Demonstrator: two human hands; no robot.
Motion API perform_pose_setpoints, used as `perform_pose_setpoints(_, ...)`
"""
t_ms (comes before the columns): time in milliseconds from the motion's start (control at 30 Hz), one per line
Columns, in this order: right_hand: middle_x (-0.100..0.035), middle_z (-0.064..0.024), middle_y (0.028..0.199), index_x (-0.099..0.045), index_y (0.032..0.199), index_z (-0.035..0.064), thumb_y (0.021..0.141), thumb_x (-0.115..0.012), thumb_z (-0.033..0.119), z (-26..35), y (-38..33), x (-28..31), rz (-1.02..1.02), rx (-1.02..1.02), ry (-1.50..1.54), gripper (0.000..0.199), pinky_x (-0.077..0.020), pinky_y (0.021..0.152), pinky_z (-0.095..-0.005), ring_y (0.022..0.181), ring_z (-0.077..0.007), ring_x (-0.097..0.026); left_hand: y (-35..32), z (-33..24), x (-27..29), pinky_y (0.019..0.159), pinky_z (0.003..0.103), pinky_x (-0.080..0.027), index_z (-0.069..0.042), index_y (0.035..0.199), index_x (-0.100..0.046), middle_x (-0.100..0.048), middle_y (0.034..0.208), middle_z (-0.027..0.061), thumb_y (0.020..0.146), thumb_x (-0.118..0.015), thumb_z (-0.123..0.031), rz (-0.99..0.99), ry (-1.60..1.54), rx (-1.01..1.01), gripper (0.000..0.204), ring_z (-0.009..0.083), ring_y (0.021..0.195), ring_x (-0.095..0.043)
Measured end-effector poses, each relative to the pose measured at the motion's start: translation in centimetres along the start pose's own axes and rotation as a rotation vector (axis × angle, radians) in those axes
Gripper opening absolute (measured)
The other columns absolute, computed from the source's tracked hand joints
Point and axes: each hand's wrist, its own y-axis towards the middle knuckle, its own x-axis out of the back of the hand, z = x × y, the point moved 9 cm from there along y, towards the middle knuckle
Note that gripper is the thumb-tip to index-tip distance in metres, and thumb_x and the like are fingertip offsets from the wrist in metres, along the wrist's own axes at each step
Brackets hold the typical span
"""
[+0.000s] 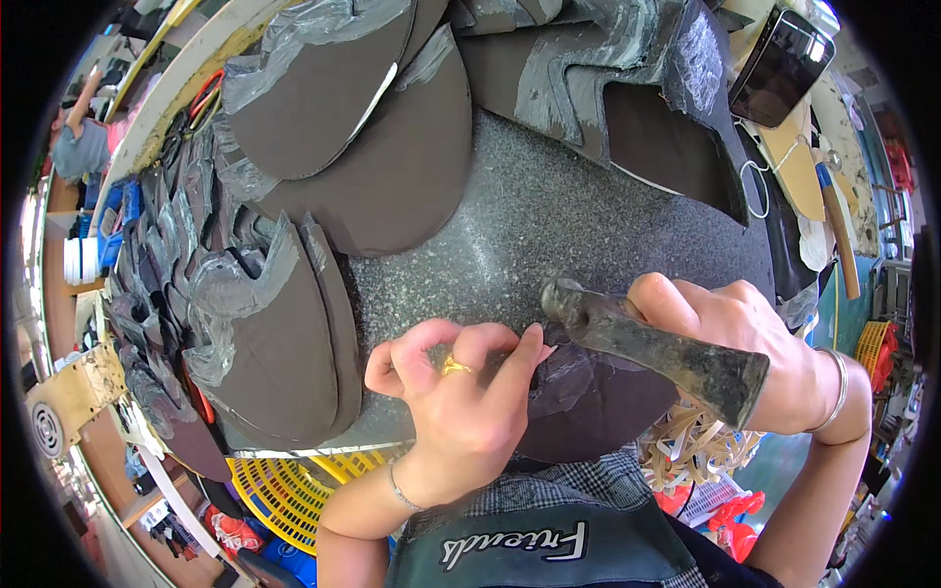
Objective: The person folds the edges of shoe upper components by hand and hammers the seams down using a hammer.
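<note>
My right hand (760, 338) is wrapped round a hammer, its worn dark metal head (671, 355) lying slantwise over the work; the fingers hide the handle. Just to the left, my left hand (456, 407) has thumb and forefinger pinched together at the edge of a dark brown leather-like piece (598, 419). This piece lies at the near edge of a speckled grey stone slab (431, 279), under the hammer head. A grey, glue-like smear covers its upper part. What exactly sits between the left fingertips is partly hidden.
Stacked rounded dark pieces (363, 191) with grey smears cover the slab's far and left parts. A phone (782, 69) and a wooden-handled tool (836, 230) lie at the far right. Below the slab are a yellow basket (284, 500) and a bundle of pale strips (701, 441).
</note>
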Motion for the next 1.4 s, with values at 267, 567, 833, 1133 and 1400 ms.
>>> perform_pose_setpoints(267,-0.056,-0.0141,0.071,-0.047,0.104,0.0055,0.073,-0.071,0.01,0.3,0.4,-0.6,0.057,0.042,-0.047,0.039,-0.045,0.053,-0.0433,0.065,-0.0369,-0.061,-1.0,0.3,0.0,0.08,0.043,-0.02,-0.017,0.095,-0.075,-0.057,0.085,-0.0107,0.068,-0.081,-0.029,-0.024,0.039,0.056,0.029,0.0219,0.09,-0.041)
perform_pose_setpoints(567,-0.053,-0.0121,0.064,-0.046,0.1,0.0046,0.088,-0.065,0.014,1.6,0.6,0.0,-0.058,0.153,-0.111,0.024,-0.047,0.043,-0.0399,0.051,-0.0314,-0.059,-1.7,-1.0,-0.2,0.082,0.045,-0.022,-0.016,0.088,-0.072,-0.059,0.089,-0.0078,0.067,-0.078,-0.02,-0.038,0.076,0.06,0.022,0.0249,0.094,-0.042)
perform_pose_setpoints(833,-0.054,-0.012,0.071,-0.048,0.097,0.0056,0.078,-0.07,0.015,2.0,1.1,-0.4,0.105,0.101,-0.217,0.03,-0.0456,0.049,-0.0423,0.058,-0.0345,-0.059,-1.9,-1.0,-0.1,0.079,0.044,-0.021,-0.015,0.095,-0.075,-0.058,0.086,-0.0093,0.068,-0.079,-0.026,-0.026,0.103,0.035,0.029,0.0226,0.093,-0.041)
perform_pose_setpoints(1133,-0.053,-0.0088,0.065,-0.05,0.093,0.0061,0.08,-0.068,0.014,3.7,1.8,-0.7,0.109,0.201,-0.328,0.024,-0.0478,0.047,-0.0392,0.055,-0.032,-0.061,-2.3,-2.0,-0.2,0.079,0.044,-0.028,-0.02,0.083,-0.069,-0.057,0.093,-0.0033,0.063,-0.078,-0.026,0.01,-0.103,-0.085,0.023,0.0228,0.092,-0.048)
perform_pose_setpoints(1400,-0.057,-0.013,0.073,-0.054,0.099,0.0041,0.078,-0.066,0.003,0.1,-1.7,2.0,-0.075,-0.045,0.051,0.024,-0.0455,0.056,-0.0397,0.06,-0.0343,-0.057,0.0,-1.5,0.0,0.097,0.049,-0.033,-0.012,0.078,-0.066,-0.056,0.105,0.0102,0.061,-0.084,-0.021,0.111,-0.173,-0.013,0.027,0.036,0.112,-0.049)
